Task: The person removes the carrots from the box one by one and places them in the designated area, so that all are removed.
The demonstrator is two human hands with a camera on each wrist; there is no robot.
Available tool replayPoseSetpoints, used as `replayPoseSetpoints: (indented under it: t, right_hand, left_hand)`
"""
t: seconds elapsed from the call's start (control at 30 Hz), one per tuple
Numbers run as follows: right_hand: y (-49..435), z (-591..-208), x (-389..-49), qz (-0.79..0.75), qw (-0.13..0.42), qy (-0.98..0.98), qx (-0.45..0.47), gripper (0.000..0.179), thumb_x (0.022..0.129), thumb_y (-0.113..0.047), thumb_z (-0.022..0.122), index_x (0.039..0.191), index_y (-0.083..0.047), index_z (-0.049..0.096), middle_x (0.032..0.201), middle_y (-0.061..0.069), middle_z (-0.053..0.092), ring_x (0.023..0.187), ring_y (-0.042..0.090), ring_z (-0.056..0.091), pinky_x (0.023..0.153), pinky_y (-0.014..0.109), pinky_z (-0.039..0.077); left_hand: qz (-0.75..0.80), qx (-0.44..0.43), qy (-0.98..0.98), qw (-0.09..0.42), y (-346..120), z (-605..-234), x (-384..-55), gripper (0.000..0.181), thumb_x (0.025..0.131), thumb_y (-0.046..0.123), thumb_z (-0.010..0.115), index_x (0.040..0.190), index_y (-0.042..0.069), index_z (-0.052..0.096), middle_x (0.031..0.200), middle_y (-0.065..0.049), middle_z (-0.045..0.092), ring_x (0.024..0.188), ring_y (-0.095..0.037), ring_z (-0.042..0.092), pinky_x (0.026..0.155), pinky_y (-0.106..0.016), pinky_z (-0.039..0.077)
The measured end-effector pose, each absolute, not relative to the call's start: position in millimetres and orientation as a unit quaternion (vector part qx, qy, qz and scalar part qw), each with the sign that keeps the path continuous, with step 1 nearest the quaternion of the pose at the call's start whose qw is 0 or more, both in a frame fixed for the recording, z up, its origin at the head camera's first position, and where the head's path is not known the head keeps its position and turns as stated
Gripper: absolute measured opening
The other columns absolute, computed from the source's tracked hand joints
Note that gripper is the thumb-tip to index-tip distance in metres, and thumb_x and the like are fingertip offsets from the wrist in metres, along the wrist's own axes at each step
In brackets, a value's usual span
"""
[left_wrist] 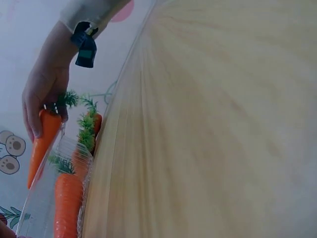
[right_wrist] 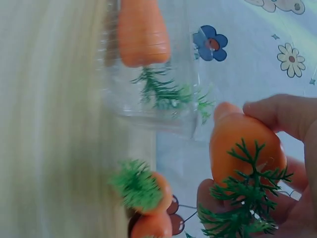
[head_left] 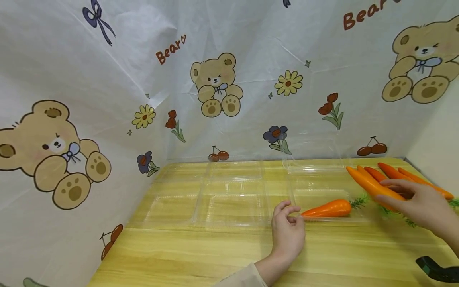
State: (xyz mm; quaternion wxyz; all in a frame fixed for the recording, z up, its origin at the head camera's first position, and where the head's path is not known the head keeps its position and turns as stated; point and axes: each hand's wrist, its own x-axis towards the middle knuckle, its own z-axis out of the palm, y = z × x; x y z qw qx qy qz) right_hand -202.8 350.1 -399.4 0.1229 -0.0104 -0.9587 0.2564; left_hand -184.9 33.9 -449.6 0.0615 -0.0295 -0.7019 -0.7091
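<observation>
An orange carrot (head_left: 371, 183) with a green top is held in my right hand (head_left: 417, 201), raised right of a clear plastic container. In the right wrist view, thumb and fingers grip this carrot (right_wrist: 242, 146) near its leafy end. Another carrot (head_left: 330, 209) lies inside the clear container (head_left: 319, 193), its tip to the left and its green leaves to the right. My left hand (head_left: 288, 231) holds the container's near left corner with bent fingers. The left wrist view shows the container's wall (left_wrist: 42, 198) and only a bit of that hand's fingers.
Several more carrots (head_left: 392, 171) lie on the table at the right, partly behind my right hand. More clear containers (head_left: 234, 199) stand in the middle and to the left. A patterned sheet (head_left: 251, 131) hangs behind the wooden table (head_left: 172, 251). A black strap-like object (head_left: 435, 271) shows at lower right.
</observation>
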Motion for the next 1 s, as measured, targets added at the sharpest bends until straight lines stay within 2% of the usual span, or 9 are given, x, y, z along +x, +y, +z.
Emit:
replayPoseSetpoints:
  t: [0.07, 0.17, 0.3, 0.47, 0.53, 0.6, 0.7, 0.83, 1.0]
  right_hand:
    - [354, -403, -197, 0.26, 0.119, -0.958, -0.036, 0.069, 0.095, -0.045, 0.073, 0.136, 0.009, 0.056, 0.118, 0.039, 0.064, 0.07, 0.009, 0.053, 0.049, 0.028, 0.041]
    - [358, -409, -190, 0.266, 0.106, -0.955, -0.075, 0.075, 0.097, -0.048, 0.068, 0.14, 0.011, 0.051, 0.122, 0.043, 0.058, 0.076, 0.03, 0.062, 0.051, 0.034, 0.048]
    - [364, -419, -183, 0.28, 0.101, -0.947, -0.124, 0.079, 0.099, -0.049, 0.065, 0.143, 0.013, 0.045, 0.13, 0.048, 0.048, 0.094, 0.055, 0.057, 0.06, 0.043, 0.055]
    - [369, -432, -174, 0.305, 0.147, -0.932, -0.13, 0.065, 0.099, -0.031, 0.07, 0.138, 0.016, 0.048, 0.125, 0.051, 0.05, 0.074, 0.039, 0.064, 0.051, 0.033, 0.052]
    - [370, -436, -171, 0.318, 0.159, -0.927, -0.124, 0.062, 0.098, -0.026, 0.071, 0.135, 0.018, 0.049, 0.119, 0.051, 0.054, 0.064, 0.024, 0.062, 0.047, 0.029, 0.05]
    - [371, -439, -168, 0.324, 0.165, -0.923, -0.127, 0.06, 0.098, -0.022, 0.071, 0.134, 0.02, 0.048, 0.112, 0.051, 0.056, 0.061, 0.019, 0.061, 0.047, 0.029, 0.052]
    - [372, -445, -164, 0.336, 0.17, -0.918, -0.127, 0.057, 0.1, -0.018, 0.068, 0.134, 0.022, 0.047, 0.103, 0.049, 0.059, 0.053, 0.003, 0.053, 0.045, 0.03, 0.052]
    - [375, -453, -161, 0.341, 0.167, -0.916, -0.127, 0.054, 0.101, -0.016, 0.065, 0.134, 0.023, 0.045, 0.095, 0.045, 0.06, 0.051, 0.001, 0.052, 0.044, 0.031, 0.051]
    - [378, -463, -159, 0.33, 0.158, -0.919, -0.147, 0.056, 0.101, -0.019, 0.065, 0.132, 0.023, 0.044, 0.099, 0.047, 0.058, 0.055, 0.007, 0.052, 0.044, 0.031, 0.051]
  left_hand:
    - [-0.71, -0.028, -0.701, 0.061, 33, -450, -185, 0.02, 0.091, -0.005, 0.065, 0.1, 0.01, 0.075, 0.137, 0.0, 0.054, 0.077, -0.004, 0.056, 0.065, -0.016, 0.053]
    - [-0.711, -0.026, -0.7, 0.059, 33, -449, -185, 0.019, 0.091, -0.004, 0.066, 0.101, 0.009, 0.075, 0.137, 0.0, 0.054, 0.077, -0.004, 0.056, 0.064, -0.016, 0.053]
    - [-0.71, -0.029, -0.701, 0.061, 33, -450, -185, 0.019, 0.091, -0.005, 0.065, 0.101, 0.008, 0.075, 0.137, -0.001, 0.054, 0.077, -0.004, 0.056, 0.066, -0.016, 0.054]
    - [-0.709, -0.029, -0.702, 0.062, 34, -451, -185, 0.02, 0.09, -0.005, 0.065, 0.101, 0.009, 0.075, 0.137, -0.001, 0.055, 0.078, -0.004, 0.057, 0.067, -0.016, 0.054]
    - [-0.71, -0.03, -0.7, 0.061, 34, -451, -184, 0.019, 0.09, -0.005, 0.065, 0.101, 0.009, 0.074, 0.137, 0.0, 0.055, 0.077, -0.004, 0.056, 0.066, -0.016, 0.054]
    - [-0.712, -0.03, -0.699, 0.06, 34, -451, -184, 0.019, 0.091, -0.004, 0.065, 0.101, 0.008, 0.074, 0.137, 0.0, 0.054, 0.077, -0.004, 0.056, 0.066, -0.016, 0.054]
    - [-0.709, -0.032, -0.701, 0.062, 34, -450, -184, 0.019, 0.09, -0.005, 0.065, 0.101, 0.008, 0.075, 0.137, -0.001, 0.055, 0.078, -0.004, 0.056, 0.066, -0.016, 0.054]
    - [-0.706, -0.03, -0.706, 0.06, 32, -449, -185, 0.02, 0.091, -0.005, 0.064, 0.103, 0.007, 0.075, 0.138, -0.001, 0.054, 0.08, -0.005, 0.056, 0.068, -0.016, 0.054]
    - [-0.707, -0.022, -0.705, 0.047, 32, -448, -185, 0.021, 0.092, -0.004, 0.064, 0.103, 0.01, 0.075, 0.14, 0.001, 0.053, 0.082, -0.006, 0.056, 0.068, -0.016, 0.053]
